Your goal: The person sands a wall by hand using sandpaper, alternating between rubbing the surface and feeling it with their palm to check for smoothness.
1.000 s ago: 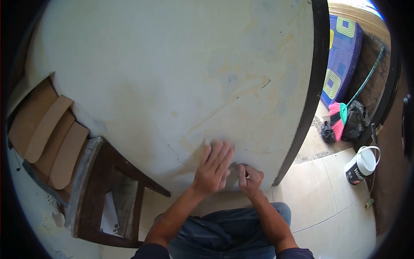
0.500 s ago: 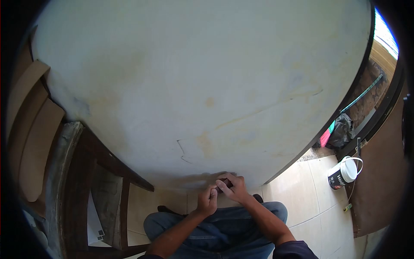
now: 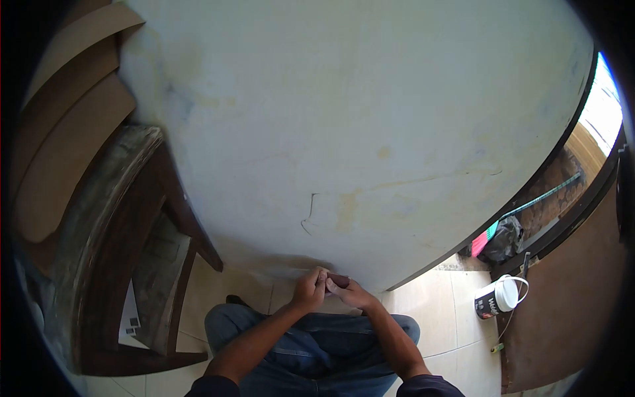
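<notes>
My left hand (image 3: pixel 309 288) and my right hand (image 3: pixel 350 294) meet low in front of the pale wall (image 3: pixel 370 225), above my crossed legs. Between them is a small reddish-brown piece (image 3: pixel 339 280) that looks like folded sandpaper. My right fingers and thumb are closed around it; my left fingers pinch its left end. Part of the piece is hidden by the fingers. Yellowish patches and a dark crack line (image 3: pixel 311 208) mark the wall above the hands.
At the left stands dark wooden furniture (image 3: pixel 109 264), with curved brown boards (image 3: pixel 73 152) behind it. A white-and-black bucket (image 3: pixel 496 298) with a raised handle sits on the tiles at right, near a brown panel (image 3: pixel 569 284). Beyond the wall's edge lies a black plastic bag (image 3: pixel 504 239).
My view has shifted, so the wall marks sit further right and the bucket further left. Both hands remain together on the sandpaper, with more of it showing beside the right thumb.
</notes>
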### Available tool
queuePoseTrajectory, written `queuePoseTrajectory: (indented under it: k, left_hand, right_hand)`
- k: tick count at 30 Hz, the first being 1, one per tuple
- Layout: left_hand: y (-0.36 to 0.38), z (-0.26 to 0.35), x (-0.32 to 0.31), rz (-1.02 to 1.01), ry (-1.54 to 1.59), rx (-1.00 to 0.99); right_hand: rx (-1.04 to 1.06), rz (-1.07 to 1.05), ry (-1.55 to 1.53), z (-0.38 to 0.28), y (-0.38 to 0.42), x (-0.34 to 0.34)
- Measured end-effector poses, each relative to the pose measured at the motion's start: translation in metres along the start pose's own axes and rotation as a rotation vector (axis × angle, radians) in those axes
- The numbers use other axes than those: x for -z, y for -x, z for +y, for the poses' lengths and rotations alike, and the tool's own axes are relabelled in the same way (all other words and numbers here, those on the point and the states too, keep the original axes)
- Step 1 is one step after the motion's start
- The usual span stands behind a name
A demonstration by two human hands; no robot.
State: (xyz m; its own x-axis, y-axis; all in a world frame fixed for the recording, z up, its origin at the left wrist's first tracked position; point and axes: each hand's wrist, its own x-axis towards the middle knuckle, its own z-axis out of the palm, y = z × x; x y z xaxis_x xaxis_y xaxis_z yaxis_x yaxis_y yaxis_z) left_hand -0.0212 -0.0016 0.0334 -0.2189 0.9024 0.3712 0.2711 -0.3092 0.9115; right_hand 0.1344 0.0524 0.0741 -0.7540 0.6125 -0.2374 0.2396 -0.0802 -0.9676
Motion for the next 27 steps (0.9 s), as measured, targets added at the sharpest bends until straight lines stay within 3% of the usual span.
queuePoseTrajectory:
  k: [2, 6, 10, 14, 19, 22, 27]
  left_hand:
    - [0.001, 0.0, 0.002, -0.054, 0.061, 0.022]
    - [0.002, 0.02, 0.005, -0.052, 0.266, -0.062]
    - [0.0, 0.013, 0.016, 0.072, 0.204, -0.072]
    - [-0.012, 0.021, 0.025, 0.193, 0.311, -0.003]
    - [-0.018, 0.027, 0.028, 0.266, 0.325, 0.035]
    - [-0.019, 0.028, 0.029, 0.274, 0.307, 0.035]
    - [-0.023, 0.037, 0.034, 0.306, 0.294, 0.043]
  right_hand:
    - [-0.04, 0.113, 0.127, 0.008, 0.003, -0.002]
    - [0.203, 0.2, 0.225, -0.011, 0.029, -0.014]
    - [0.257, 0.323, 0.437, -0.083, 0.083, -0.012]
    - [0.555, 0.607, 0.691, -0.126, 0.124, 0.012]
    - [0.89, 1.014, 1.316, -0.185, 0.14, 0.042]
    - [0.887, 1.049, 1.694, -0.204, 0.126, 0.062]
    - [0.793, 1.051, 1.939, -0.183, 0.077, 0.097]
